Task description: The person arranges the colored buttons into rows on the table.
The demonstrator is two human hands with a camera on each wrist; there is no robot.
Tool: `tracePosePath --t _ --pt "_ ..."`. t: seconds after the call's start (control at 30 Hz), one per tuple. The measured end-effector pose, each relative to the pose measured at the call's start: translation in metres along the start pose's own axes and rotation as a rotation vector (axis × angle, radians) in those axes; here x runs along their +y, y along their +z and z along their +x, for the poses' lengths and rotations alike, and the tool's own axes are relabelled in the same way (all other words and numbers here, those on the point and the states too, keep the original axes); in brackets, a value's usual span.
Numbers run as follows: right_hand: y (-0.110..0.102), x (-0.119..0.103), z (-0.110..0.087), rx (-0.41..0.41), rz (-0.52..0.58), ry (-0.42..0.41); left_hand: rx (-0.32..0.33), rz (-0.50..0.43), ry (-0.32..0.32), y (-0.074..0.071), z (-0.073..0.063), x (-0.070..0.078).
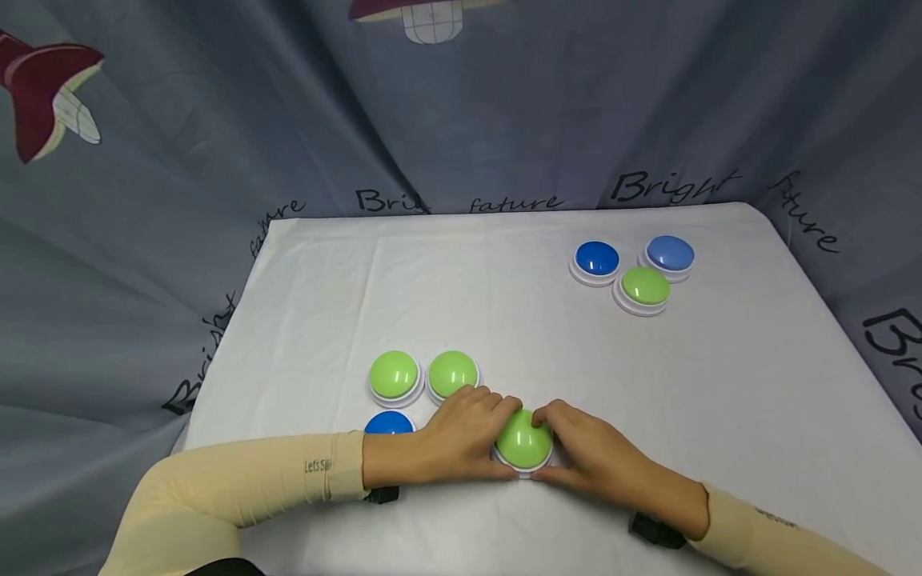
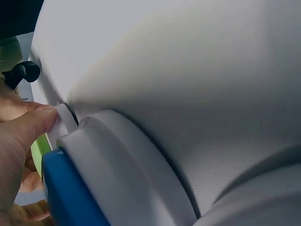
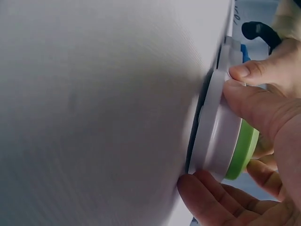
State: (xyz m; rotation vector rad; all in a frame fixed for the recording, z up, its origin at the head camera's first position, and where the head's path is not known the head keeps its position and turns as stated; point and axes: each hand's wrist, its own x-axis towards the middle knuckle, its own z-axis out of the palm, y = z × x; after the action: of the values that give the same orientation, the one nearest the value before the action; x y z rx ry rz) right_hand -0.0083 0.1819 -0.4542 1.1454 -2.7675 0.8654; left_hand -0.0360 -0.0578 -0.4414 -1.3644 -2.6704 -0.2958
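Note:
A domed push button with a green top (image 1: 523, 440) and a white base stands at the table's near middle, between both hands. My left hand (image 1: 471, 436) holds it from the left, its thumb at the near edge of the base. From the other side my right hand (image 1: 594, 448) grips the same button; in the right wrist view its thumb and fingers span the white base (image 3: 214, 127). Close by the left hand in the left wrist view is a blue-topped button (image 2: 70, 188), which the hand covers in the head view.
Beyond the left forearm are two green buttons (image 1: 394, 374) (image 1: 452, 373) and a partly covered blue button (image 1: 389, 422). At the far right two blue buttons (image 1: 597, 259) (image 1: 670, 254) and a green one (image 1: 645, 286) stand close together. A grey curtain (image 1: 461, 120) hangs behind the white table (image 1: 310, 320).

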Motion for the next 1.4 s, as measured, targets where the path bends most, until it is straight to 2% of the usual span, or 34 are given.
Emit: tracePosePath --t 0.37,0.77,1.0,1.07,1.2,1.3,1.4 --pt "0.001 -0.001 0.002 0.036 -0.039 -0.063 0.022 0.025 0.014 0.001 0.001 -0.003" --pt "0.005 -0.003 0.001 0.05 -0.036 -0.075 -0.016 0.047 0.007 0.004 -0.003 0.001" --pt "0.005 -0.002 0.005 0.032 -0.017 -0.089 -0.037 0.046 -0.01 0.002 -0.004 0.001" --pt "0.005 -0.001 0.005 0.031 -0.017 -0.091 -0.065 0.035 -0.023 0.0 -0.002 0.001" --pt "0.003 0.0 0.003 0.005 -0.005 -0.062 -0.168 0.04 -0.031 -0.005 0.006 0.004" --pt "-0.005 0.003 0.003 -0.084 0.061 0.011 -0.254 0.016 -0.025 -0.011 0.014 0.004" --pt "-0.019 0.012 0.007 -0.181 0.137 0.088 -0.314 -0.077 -0.053 -0.021 0.026 -0.001"
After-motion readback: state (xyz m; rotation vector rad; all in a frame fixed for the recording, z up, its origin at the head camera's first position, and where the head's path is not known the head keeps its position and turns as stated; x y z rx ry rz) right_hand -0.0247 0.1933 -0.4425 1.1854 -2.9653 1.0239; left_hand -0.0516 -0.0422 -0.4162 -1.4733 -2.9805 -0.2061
